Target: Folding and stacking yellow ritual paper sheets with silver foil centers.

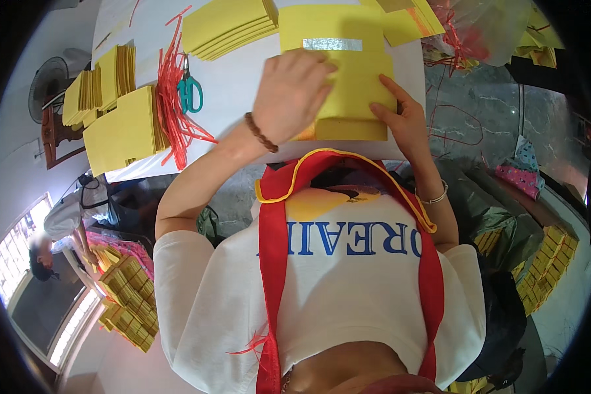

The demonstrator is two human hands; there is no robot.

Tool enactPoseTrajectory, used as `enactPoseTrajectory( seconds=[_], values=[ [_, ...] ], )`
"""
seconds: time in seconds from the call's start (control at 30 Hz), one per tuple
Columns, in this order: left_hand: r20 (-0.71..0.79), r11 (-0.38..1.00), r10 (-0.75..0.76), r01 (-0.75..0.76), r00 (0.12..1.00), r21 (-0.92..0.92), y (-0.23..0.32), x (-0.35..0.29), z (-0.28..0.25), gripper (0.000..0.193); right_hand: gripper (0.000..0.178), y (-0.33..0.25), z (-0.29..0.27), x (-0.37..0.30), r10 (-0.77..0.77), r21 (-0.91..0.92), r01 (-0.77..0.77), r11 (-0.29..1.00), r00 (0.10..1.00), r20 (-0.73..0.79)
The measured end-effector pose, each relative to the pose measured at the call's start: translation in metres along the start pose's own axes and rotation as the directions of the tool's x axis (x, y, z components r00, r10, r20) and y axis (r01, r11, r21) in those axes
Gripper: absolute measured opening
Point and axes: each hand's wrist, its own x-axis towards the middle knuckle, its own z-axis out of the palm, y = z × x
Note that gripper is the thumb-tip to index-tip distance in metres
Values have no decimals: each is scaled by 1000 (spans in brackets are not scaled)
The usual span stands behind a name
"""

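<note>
A stack of yellow paper (358, 79) lies at the table's near edge in front of me, with a silver strip (332, 44) across its upper part. My left hand (294, 88) is over the stack's left side, fingers curled, just below the strip. Blur and the back of the hand hide its fingertips. At the stack's right edge, my right hand (404, 115) grips the paper, thumb and forefinger on top and the other fingers mostly hidden. Scissors with teal handles (190, 95) lie to the left, beside a bunch of red plastic strings (171, 98).
Yellow paper bundles (121, 125) stand at the white table's left end; a fanned stack (230, 26) lies at the back. A clear plastic bag (486, 29) is at the far right. Another person (79, 203) is at the left, near piled yellow bundles (130, 302).
</note>
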Motion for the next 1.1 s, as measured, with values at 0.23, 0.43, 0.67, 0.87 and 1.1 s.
enactPoseTrajectory(
  seconds=[0.23,0.43,0.67,0.87,1.1],
  values=[
    [106,998,65,-66,992,-1,12,0,43,50,52,1,1,1,7,36,-7,999,1000,-12],
    [115,997,42,-49,992,59,10,-7,56,57,48,-7,4,-5,-32,-146,23,989,998,-54],
    [129,999,45,-46,991,8,7,-9,59,57,42,7,15,-47,-473,-798,494,344,826,307],
    [97,990,143,-141,985,-29,2,-11,48,57,39,17,13,-46,-453,-757,478,445,850,270],
    [214,955,246,-274,945,113,17,-12,46,51,38,11,14,-47,-460,-746,461,482,857,232]
  ],
)
